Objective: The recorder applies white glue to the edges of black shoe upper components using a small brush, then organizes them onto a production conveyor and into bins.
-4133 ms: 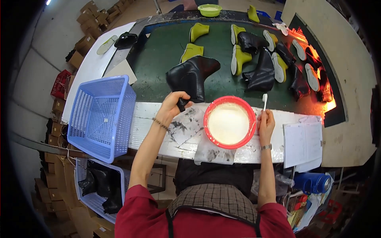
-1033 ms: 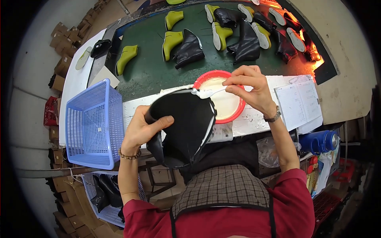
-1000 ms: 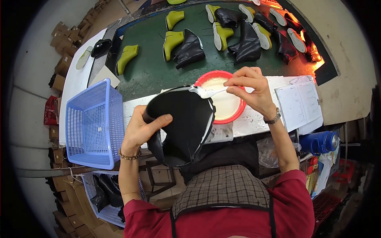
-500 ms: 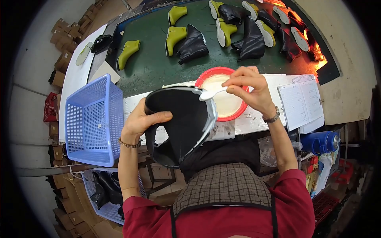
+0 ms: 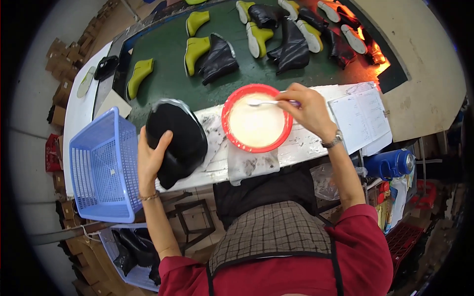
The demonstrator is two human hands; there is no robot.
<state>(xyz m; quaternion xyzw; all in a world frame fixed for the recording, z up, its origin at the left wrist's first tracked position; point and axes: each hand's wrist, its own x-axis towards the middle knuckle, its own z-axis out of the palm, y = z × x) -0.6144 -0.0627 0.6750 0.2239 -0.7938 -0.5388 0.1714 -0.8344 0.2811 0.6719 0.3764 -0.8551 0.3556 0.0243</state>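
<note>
Left hand (image 5: 152, 157), fingers wrapped round a black boot upper (image 5: 175, 140) held at the workbench's (image 5: 306, 145) near-left edge, beside a blue basket (image 5: 101, 167) (contents not discernible). Right hand (image 5: 306, 109), closed on a white brush (image 5: 269, 102), its tip in a red-rimmed bowl (image 5: 256, 123) of white adhesive at bench centre. Risk: adhesive may drip onto the bench as the brush lifts out. Beyond, green conveyor (image 5: 168, 54) carrying boots.
</note>
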